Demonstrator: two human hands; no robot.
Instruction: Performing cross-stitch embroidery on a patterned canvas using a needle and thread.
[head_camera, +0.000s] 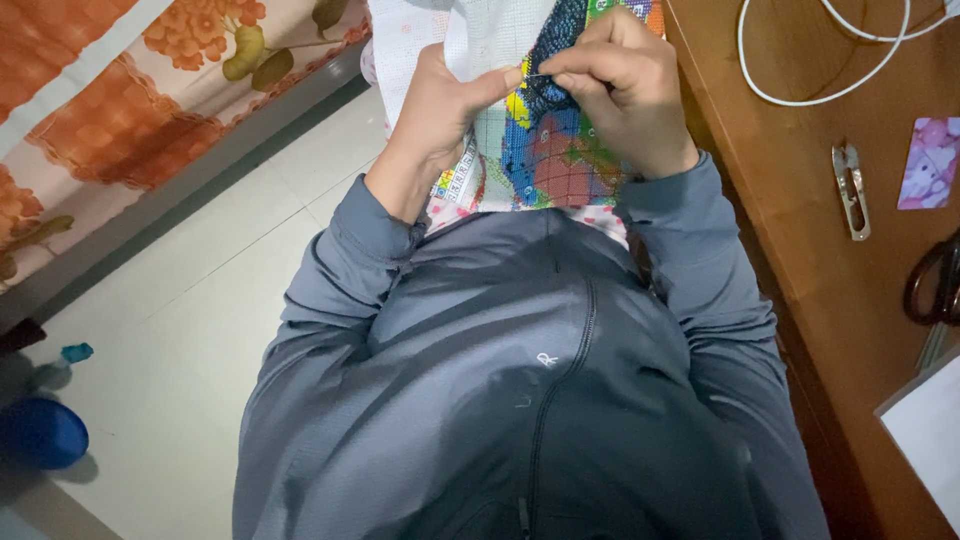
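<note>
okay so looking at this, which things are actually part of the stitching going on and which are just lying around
In use:
left hand, holding the cloth's edge
right hand, pinching at the stitching
embroidery cloth, printed with a colourful grid

Lying about:
thread snips on the wooden table
white cable
scissors
purple card
blue bowl on the floor

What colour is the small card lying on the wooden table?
Pink-purple marbled card, clearest in the head view.
</note>
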